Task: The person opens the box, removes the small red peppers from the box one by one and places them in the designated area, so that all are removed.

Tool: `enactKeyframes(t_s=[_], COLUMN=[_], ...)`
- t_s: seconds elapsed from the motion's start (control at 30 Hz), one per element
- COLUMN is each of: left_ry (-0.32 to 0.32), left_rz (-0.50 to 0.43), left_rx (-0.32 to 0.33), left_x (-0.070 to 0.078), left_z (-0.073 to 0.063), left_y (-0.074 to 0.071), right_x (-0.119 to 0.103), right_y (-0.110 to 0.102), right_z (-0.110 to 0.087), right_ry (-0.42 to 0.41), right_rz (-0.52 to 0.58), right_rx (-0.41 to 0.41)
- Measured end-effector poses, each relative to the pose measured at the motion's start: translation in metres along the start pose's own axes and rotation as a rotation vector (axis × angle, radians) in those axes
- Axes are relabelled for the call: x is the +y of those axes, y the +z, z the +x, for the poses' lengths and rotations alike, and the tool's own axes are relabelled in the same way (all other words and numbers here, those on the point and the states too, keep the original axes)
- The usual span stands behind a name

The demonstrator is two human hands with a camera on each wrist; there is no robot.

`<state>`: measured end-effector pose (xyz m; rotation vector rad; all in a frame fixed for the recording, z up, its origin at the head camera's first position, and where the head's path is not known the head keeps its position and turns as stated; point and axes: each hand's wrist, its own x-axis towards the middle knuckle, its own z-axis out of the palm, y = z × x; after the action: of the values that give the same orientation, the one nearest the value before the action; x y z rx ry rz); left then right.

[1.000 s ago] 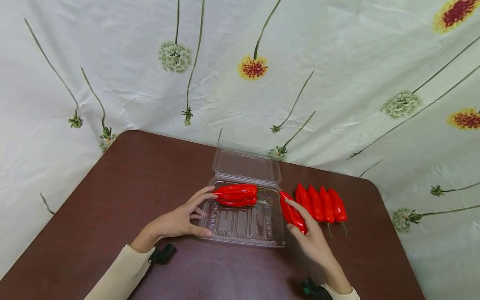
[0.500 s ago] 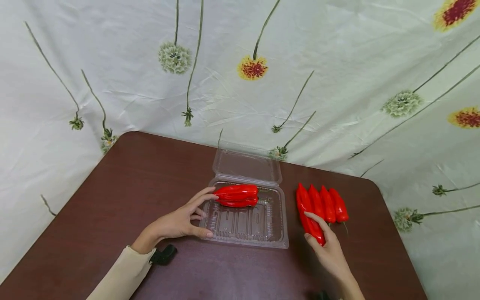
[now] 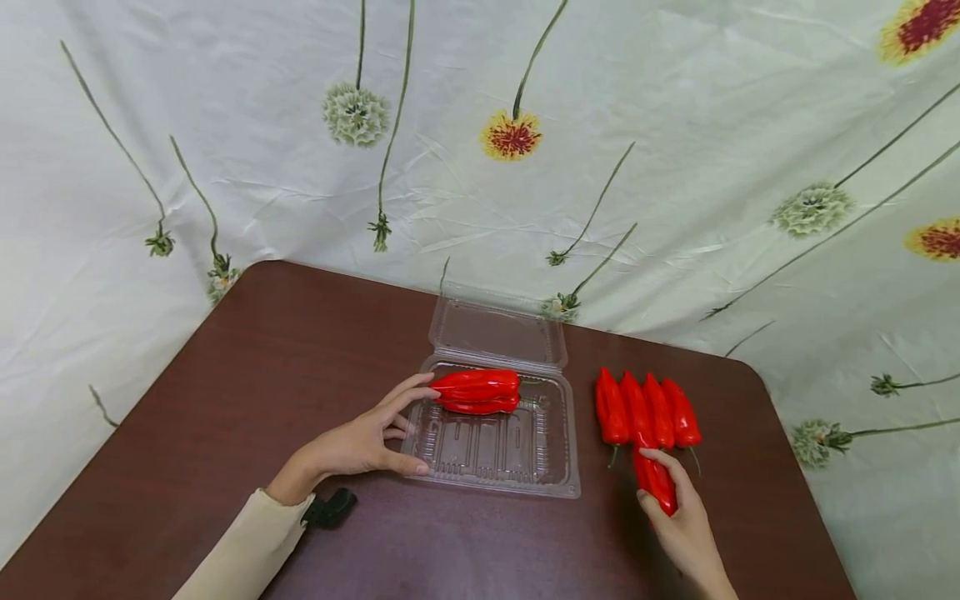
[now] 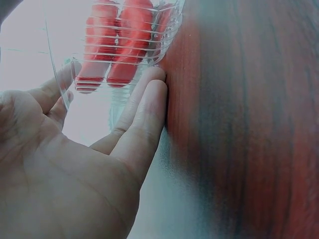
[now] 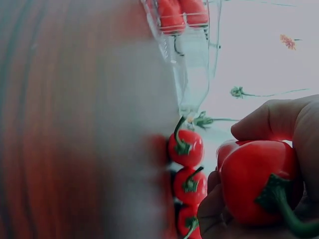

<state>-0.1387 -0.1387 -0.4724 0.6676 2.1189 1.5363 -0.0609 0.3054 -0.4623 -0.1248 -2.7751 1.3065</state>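
Observation:
My right hand grips a red pepper just in front of a row of red peppers on the table. In the right wrist view, the held pepper shows its green stem, with thumb and fingers around its body. A clear plastic clamshell box stands with its lid folded back, red peppers lying side by side in its far part. My left hand rests at the box's left side, thumb by the front rim. In the left wrist view, its fingers lie along the ribbed wall.
The brown table has rounded far corners. Behind it hangs a pale cloth printed with flowers. The box's open lid lies toward that cloth.
My right hand has moved right and nearer with the pepper, from the box's right edge to in front of the row. My left hand has stayed at the box.

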Motion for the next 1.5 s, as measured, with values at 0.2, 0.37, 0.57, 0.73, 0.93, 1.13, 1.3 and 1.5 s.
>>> enactKeyframes(t_s=[0.2, 0.37, 0.57, 0.73, 0.93, 1.13, 1.3, 1.5], left_ry=[-0.005, -0.007, -0.008, -0.004, -0.005, -0.009, -0.007, -0.004], left_rz=[0.002, 0.002, 0.002, 0.001, -0.005, -0.008, -0.007, -0.003], left_rx=[0.0, 0.002, -0.001, 0.0, -0.002, -0.003, -0.006, -0.005], left_x=[0.0, 0.001, 0.001, 0.001, 0.001, 0.001, 0.001, 0.0], left_z=[-0.002, -0.002, -0.001, 0.0, 0.0, 0.0, 0.001, 0.0], left_y=[-0.001, -0.001, -0.001, -0.001, -0.001, -0.001, 0.0, -0.001], right_x=[0.007, 0.015, 0.024, 0.031, 0.038, 0.042, 0.045, 0.046], right_y=[-0.004, -0.007, -0.011, -0.015, -0.016, -0.013, -0.012, -0.012], right_z=[-0.007, -0.015, -0.023, -0.027, -0.033, -0.038, -0.039, -0.041], right_ry=[-0.048, -0.083, -0.076, -0.073, -0.068, -0.068, -0.073, -0.07], right_rz=[-0.04, -0.096, -0.117, -0.144, -0.16, -0.152, -0.169, -0.18], right_rx=[0.037, 0.068, 0.098, 0.105, 0.108, 0.143, 0.155, 0.165])
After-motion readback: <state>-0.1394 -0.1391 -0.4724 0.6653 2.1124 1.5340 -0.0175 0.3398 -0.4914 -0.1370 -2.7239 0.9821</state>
